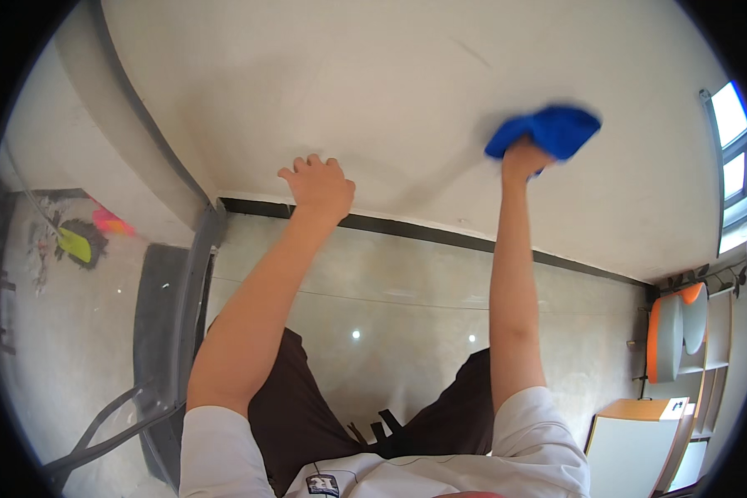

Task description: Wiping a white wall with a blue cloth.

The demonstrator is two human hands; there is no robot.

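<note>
A blue cloth (pixel 554 129) is bunched in my right hand (pixel 523 160), which holds it up against the pale wall (pixel 404 81). Cloth and fingers look slightly blurred. Farther left, my left hand (pixel 320 187) is raised close to the wall, above the dark skirting board (pixel 423 232). Its fingers are bent and apart, and nothing is in them. Whether the fingertips touch the wall I cannot tell. A thin dark scratch (pixel 470 52) marks the wall higher up.
At the left is a grey door frame (pixel 193 274), with a green-headed mop (pixel 75 244) on the floor beyond it. On the right are an orange and grey chair (pixel 666 339), a wooden-topped cabinet (pixel 635 409) and a window (pixel 733 155). Glossy floor tiles (pixel 361 280) lie below.
</note>
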